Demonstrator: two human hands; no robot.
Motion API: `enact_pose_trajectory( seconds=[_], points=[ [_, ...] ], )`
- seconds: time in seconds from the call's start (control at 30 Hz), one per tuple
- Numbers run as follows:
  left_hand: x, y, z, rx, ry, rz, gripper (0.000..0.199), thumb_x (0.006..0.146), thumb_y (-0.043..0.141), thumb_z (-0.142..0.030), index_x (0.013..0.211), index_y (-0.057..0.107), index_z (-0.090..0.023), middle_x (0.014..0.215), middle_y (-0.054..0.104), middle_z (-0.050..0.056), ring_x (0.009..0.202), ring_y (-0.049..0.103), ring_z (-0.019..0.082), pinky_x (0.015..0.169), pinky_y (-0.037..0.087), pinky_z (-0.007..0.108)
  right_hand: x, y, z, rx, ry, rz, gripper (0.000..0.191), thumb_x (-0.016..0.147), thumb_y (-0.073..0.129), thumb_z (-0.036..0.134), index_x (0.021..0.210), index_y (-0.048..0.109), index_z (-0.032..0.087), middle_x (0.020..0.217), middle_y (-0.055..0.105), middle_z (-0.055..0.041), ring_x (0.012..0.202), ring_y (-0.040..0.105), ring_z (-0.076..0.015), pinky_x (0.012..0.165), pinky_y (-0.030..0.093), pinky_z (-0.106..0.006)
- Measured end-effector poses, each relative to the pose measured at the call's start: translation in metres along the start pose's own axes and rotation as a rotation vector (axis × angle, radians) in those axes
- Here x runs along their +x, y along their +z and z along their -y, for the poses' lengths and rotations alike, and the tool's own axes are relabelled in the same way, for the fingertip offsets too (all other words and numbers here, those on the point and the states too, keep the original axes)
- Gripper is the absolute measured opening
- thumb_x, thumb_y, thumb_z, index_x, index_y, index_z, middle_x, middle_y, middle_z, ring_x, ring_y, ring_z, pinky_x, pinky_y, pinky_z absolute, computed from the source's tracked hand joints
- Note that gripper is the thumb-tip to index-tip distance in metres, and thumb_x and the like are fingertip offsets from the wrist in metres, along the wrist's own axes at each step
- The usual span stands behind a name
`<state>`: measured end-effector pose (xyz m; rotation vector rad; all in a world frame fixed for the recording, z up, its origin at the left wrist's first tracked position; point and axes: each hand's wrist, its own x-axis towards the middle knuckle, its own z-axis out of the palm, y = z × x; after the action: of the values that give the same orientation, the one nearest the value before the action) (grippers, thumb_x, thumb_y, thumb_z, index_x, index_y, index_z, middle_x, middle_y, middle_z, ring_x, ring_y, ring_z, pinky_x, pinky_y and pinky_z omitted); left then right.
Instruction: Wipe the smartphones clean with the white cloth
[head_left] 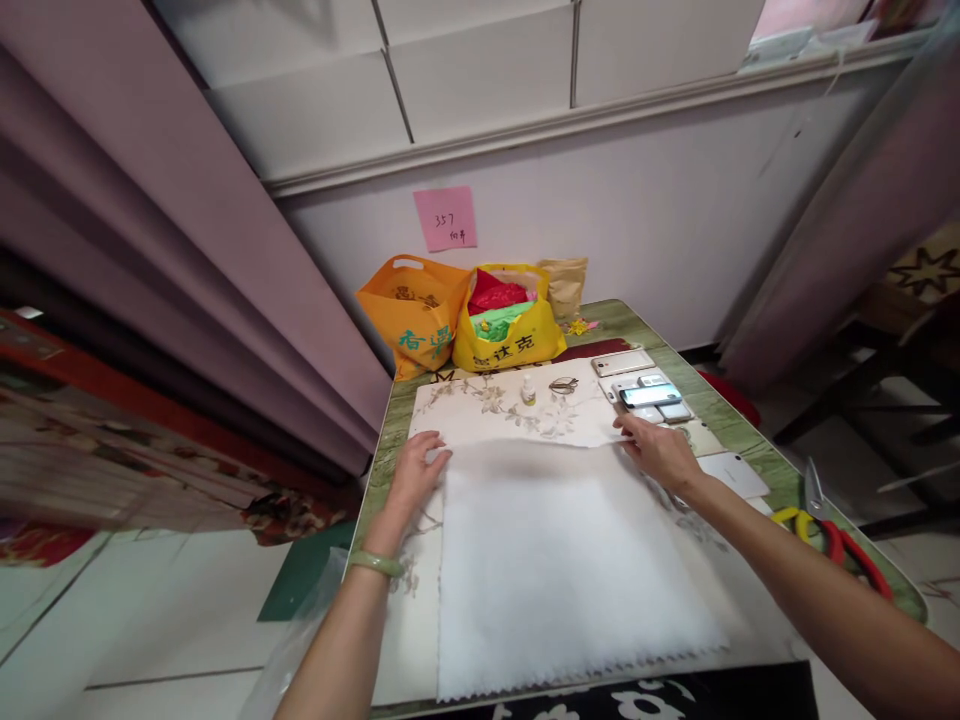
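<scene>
A large white sheet with a zigzag front edge [555, 570] lies on the flower-patterned cover [405, 640] of the table. By its far left corner is my left hand [421, 468], fingers apart and curved, with a green bangle on the wrist. My right hand [656, 450] is at the far right corner, its thumb and fingers pinched on the sheet's edge. Between the hands the far edge looks slightly raised. Beyond it stand a small white bottle [528, 390] and a thin dark looped item [563, 384].
An orange bag [416, 315] and a yellow bag [510, 345] stand at the back, beside a brown pouch [564, 285]. Several phones [649, 393] lie at the right. Scissors with red and yellow handles [832, 535] rest near the right edge.
</scene>
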<state>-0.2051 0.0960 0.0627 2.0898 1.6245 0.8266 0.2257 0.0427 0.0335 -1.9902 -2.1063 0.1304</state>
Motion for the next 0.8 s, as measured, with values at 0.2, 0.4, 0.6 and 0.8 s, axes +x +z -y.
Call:
enact_pose_trajectory(
  seconds=[0.2,0.4,0.6,0.8],
  points=[
    [-0.010,0.015,-0.001,-0.484,-0.255,-0.074,0.032,0.072,0.066,-0.044,0.092,0.060,-0.019,0.054,0.035,-0.010,0.049,0.042,0.009,0.051,0.037,0.021,-0.001,0.004,-0.006,0.255,0.100,-0.169,0.027,0.086,0.056,0.042,0.097,0.073,0.024,0.088,0.072,-0.0026,0.067,0.064,-0.0165,0.064,0.042,-0.027],
    [-0.003,0.027,0.005,-0.405,-0.276,-0.197,0.030,0.065,0.067,-0.041,0.082,0.065,-0.017,0.068,0.057,-0.001,0.063,0.052,0.013,0.060,0.042,0.023,0.000,0.009,-0.009,0.380,0.121,-0.227,0.029,0.086,0.055,0.043,0.096,0.075,0.024,0.080,0.074,-0.0029,0.063,0.063,-0.0174,0.065,0.043,-0.028],
    [-0.015,0.023,0.006,-0.330,-0.304,-0.183,0.030,0.068,0.065,-0.040,0.086,0.068,-0.016,0.069,0.060,0.000,0.061,0.052,0.014,0.057,0.043,0.024,-0.008,0.005,-0.007,0.429,0.122,-0.228,0.027,0.082,0.055,0.036,0.097,0.074,0.023,0.075,0.072,-0.0024,0.060,0.061,-0.0166,0.065,0.044,-0.028],
    [-0.049,0.002,-0.006,-0.295,-0.256,-0.062,0.024,0.073,0.062,-0.036,0.087,0.067,-0.017,0.083,0.067,0.003,0.063,0.054,0.013,0.060,0.044,0.024,-0.042,-0.001,-0.017,0.465,-0.033,-0.083,0.025,0.085,0.053,0.034,0.096,0.073,0.023,0.088,0.071,-0.0028,0.058,0.056,-0.0124,0.062,0.043,-0.026]
  ],
)
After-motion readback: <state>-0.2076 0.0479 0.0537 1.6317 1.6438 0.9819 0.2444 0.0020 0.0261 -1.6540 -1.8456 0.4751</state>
